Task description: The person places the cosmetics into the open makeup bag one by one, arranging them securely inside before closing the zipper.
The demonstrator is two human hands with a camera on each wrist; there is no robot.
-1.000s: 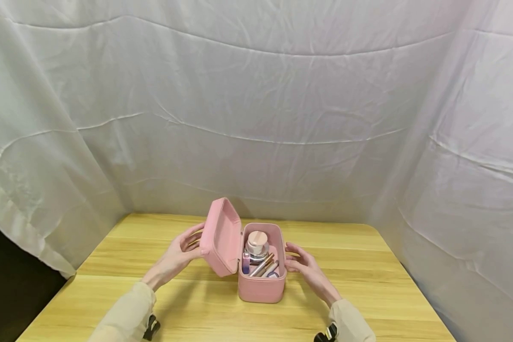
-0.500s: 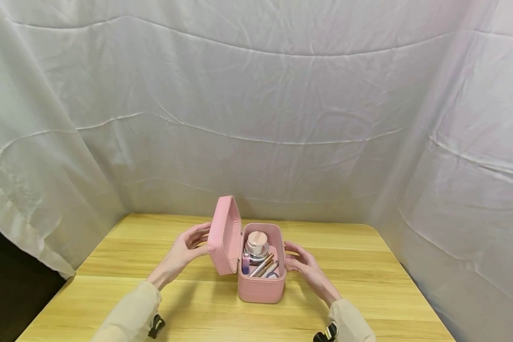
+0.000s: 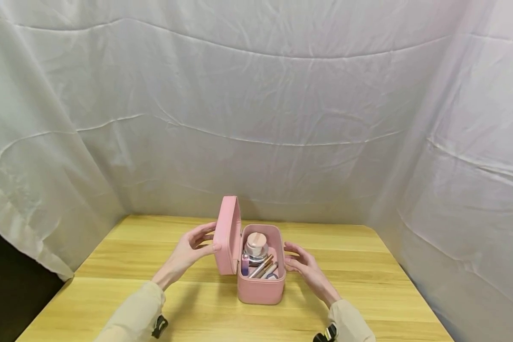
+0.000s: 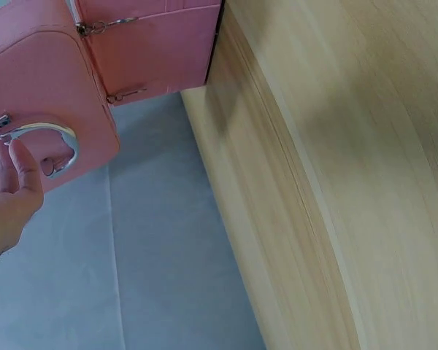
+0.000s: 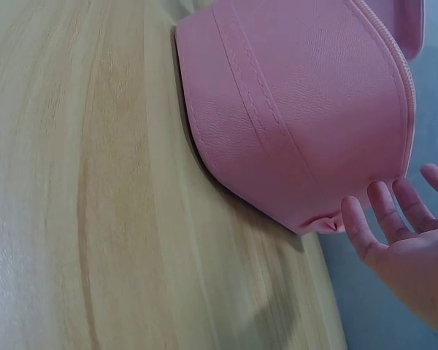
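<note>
Tabletop [image 3: 346, 266] of pale yellow wood, grain running left to right, far right corner rounded. Wrinkled grey-white fabric hangings [image 3: 256, 118] enclose its far, left and right sides. Near left, below the fabric's edge: a black area [image 3: 13, 285]. Illumination soft, dimmer toward the far fabric's base.

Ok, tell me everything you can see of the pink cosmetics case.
The pink cosmetics case stands upright on the wooden table, stitched and leather-like, with a zip along its opening. Its hinged lid stands open, roughly vertical, bearing a curved handle. Assorted cosmetics lie inside. The left hand holds the lid; the right hand is at the opposite wall, contact unclear.
</note>
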